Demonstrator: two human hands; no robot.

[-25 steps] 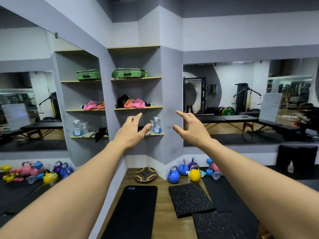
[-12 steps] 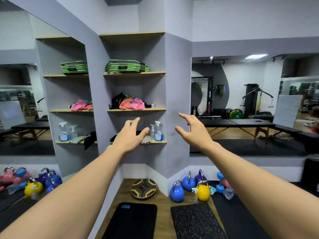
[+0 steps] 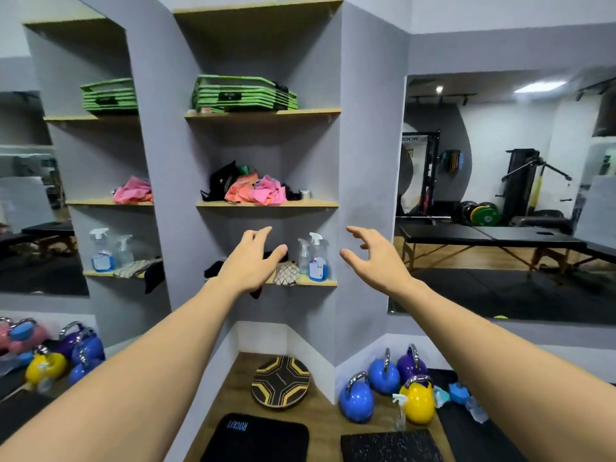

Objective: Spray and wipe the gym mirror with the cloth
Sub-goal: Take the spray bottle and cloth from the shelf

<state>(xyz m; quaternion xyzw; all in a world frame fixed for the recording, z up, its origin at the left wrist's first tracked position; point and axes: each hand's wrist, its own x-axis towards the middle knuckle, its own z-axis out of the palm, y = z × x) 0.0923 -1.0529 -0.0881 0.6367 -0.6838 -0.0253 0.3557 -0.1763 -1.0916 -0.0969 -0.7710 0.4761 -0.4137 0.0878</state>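
Two clear spray bottles (image 3: 316, 256), one with blue liquid and a blue label, stand at the right end of the lowest wooden shelf (image 3: 320, 283). A checked cloth (image 3: 286, 274) lies bunched just left of them. My left hand (image 3: 250, 261) reaches toward that shelf, fingers loosely spread, holding nothing, a little left of the cloth. My right hand (image 3: 373, 256) hovers right of the bottles, in front of the grey pillar, fingers relaxed and empty. A wall mirror (image 3: 500, 201) fills the right side; another mirror (image 3: 43, 195) covers the left wall.
Upper shelves hold pink and orange cloths (image 3: 256, 193) and green stacked mats (image 3: 243, 95). On the floor lie a round balance board (image 3: 280, 381), blue, purple and yellow kettlebells (image 3: 386, 385), a small spray bottle (image 3: 400, 411) and black mats (image 3: 256, 438).
The view has moved closer to the shelves and risen slightly. Both hands stay stretched forward and empty, now nearer the lowest shelf with the bottles and cloth.
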